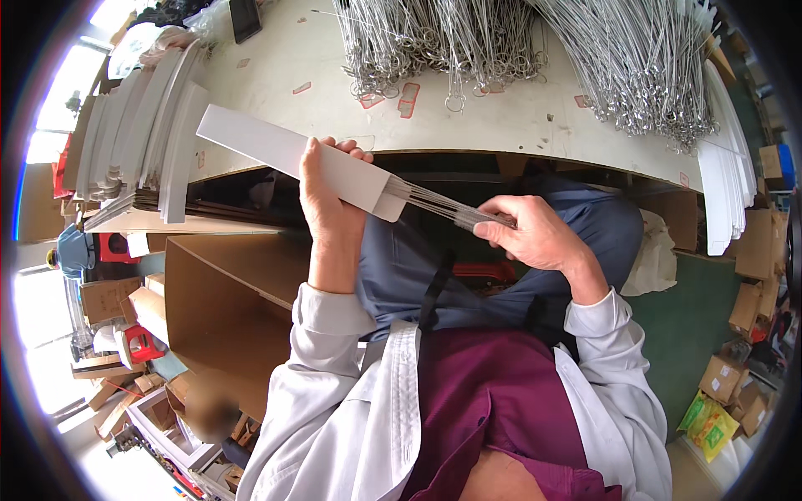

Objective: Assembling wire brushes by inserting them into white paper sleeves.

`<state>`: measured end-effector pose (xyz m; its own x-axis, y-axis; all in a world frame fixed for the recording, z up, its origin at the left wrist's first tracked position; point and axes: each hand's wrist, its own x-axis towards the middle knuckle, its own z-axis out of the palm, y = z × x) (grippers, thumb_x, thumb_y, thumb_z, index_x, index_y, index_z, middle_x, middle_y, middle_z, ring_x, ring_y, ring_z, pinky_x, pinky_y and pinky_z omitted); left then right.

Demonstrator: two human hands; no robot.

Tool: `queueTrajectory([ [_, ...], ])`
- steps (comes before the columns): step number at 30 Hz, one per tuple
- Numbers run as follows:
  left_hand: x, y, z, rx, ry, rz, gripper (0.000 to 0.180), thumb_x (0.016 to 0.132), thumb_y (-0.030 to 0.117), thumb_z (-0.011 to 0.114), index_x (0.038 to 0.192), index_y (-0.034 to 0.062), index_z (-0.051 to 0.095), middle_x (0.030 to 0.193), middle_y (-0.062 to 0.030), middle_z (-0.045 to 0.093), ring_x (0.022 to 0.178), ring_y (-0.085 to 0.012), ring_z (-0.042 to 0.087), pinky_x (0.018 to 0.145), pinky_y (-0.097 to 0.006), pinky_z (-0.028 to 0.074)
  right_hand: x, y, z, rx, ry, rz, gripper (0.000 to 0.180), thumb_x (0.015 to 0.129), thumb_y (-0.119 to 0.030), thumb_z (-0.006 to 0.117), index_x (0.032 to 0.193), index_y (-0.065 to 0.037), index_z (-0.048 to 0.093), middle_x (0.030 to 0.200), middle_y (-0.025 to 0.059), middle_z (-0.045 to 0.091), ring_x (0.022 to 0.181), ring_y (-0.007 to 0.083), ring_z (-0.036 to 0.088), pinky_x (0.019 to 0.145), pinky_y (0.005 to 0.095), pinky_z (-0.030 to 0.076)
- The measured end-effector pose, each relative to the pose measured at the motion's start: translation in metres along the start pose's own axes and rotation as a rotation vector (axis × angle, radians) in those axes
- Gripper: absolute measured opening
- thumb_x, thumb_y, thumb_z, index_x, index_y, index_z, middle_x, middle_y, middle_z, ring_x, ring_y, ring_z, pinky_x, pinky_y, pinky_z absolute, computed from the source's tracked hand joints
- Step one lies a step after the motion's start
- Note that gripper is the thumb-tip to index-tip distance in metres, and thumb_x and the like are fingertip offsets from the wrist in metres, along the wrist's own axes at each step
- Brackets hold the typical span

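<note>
My left hand [327, 204] is closed around a long, narrow white carton [251, 144], held tilted above my lap at the table's front edge. A bundle of thin metal skewers [430, 200] sticks out of the carton's right end, its other ends hidden inside. My right hand [539, 235] grips the outer end of that bundle between thumb and fingers. Beyond my hands, a large pile of loose metal skewers with ring ends [443, 42] lies on the table, and a second skewer pile [643, 71] is to its right.
White cartons [138, 125] stand in a row on the table's left; more white cartons [723, 188] lie at its right edge. An open brown cardboard box [221, 292] stands by my left arm. A black flat object [246, 20] is at the back. Other people [75, 250] are at left.
</note>
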<state>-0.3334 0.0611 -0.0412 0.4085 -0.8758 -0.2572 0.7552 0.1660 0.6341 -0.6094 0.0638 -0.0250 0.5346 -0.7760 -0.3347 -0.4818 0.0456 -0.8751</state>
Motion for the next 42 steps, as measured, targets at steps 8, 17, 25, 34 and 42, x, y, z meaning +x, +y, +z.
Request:
queueTrajectory([
  [8, -0.033, -0.048, 0.019, 0.090, -0.047, -0.093, 0.038, 0.101, 0.040, 0.059, 0.108, 0.0029, 0.054, 0.098, -0.0168, 0.063, 0.090, -0.0280, 0.062, 0.093, -0.046, 0.054, 0.014, -0.002, 0.052, 0.062, 0.407, -0.217, 0.044, 0.101, -0.040, 0.064, 0.096, 0.003, 0.068, 0.070, 0.0179, 0.065, 0.060, 0.0227, 0.065, 0.057, 0.0353, 0.049],
  [17, -0.048, -0.061, 0.018, 0.114, -0.061, -0.139, 0.043, 0.104, 0.043, 0.055, 0.115, 0.0011, 0.055, 0.106, -0.0190, 0.067, 0.098, -0.0299, 0.065, 0.097, -0.048, 0.052, 0.046, 0.007, 0.066, 0.343, 0.468, -0.287, 0.053, 0.104, -0.045, 0.058, 0.082, 0.003, 0.066, 0.060, 0.0099, 0.058, 0.056, 0.0127, 0.048, 0.054, 0.0337, 0.045],
  [25, -0.095, 0.004, 0.012, 1.365, -0.614, -0.219, 0.027, 0.093, 0.016, 0.073, 0.113, -0.0002, 0.066, 0.106, -0.0144, 0.070, 0.088, -0.0258, 0.071, 0.076, -0.035, 0.057, 0.031, 0.015, 0.031, 0.291, 0.391, -0.224, 0.045, 0.100, -0.039, 0.067, 0.082, 0.003, 0.069, 0.062, 0.0043, 0.060, 0.059, 0.0067, 0.048, 0.054, 0.0287, 0.045],
  [34, -0.062, 0.009, 0.022, 2.039, -1.047, 0.503, 0.075, 0.065, 0.010, 0.084, 0.133, 0.0024, 0.054, 0.109, -0.0171, 0.063, 0.102, -0.0358, 0.063, 0.091, -0.045, 0.051, 0.021, 0.013, 0.036, 0.302, 0.179, -0.208, 0.036, 0.099, -0.035, 0.069, 0.095, 0.001, 0.069, 0.077, 0.0018, 0.068, 0.070, 0.0042, 0.058, 0.063, 0.0241, 0.050],
  [42, -0.066, -0.005, -0.002, 2.035, -0.884, 0.558, 0.070, 0.065, 0.008, 0.083, 0.129, 0.0050, 0.056, 0.088, -0.0128, 0.063, 0.080, -0.0321, 0.068, 0.067, -0.043, 0.056, -0.002, 0.026, 0.032, 0.231, 0.449, -0.279, 0.024, 0.099, -0.021, 0.069, 0.103, 0.003, 0.070, 0.084, 0.0138, 0.073, 0.071, 0.0156, 0.069, 0.065, 0.0291, 0.054],
])
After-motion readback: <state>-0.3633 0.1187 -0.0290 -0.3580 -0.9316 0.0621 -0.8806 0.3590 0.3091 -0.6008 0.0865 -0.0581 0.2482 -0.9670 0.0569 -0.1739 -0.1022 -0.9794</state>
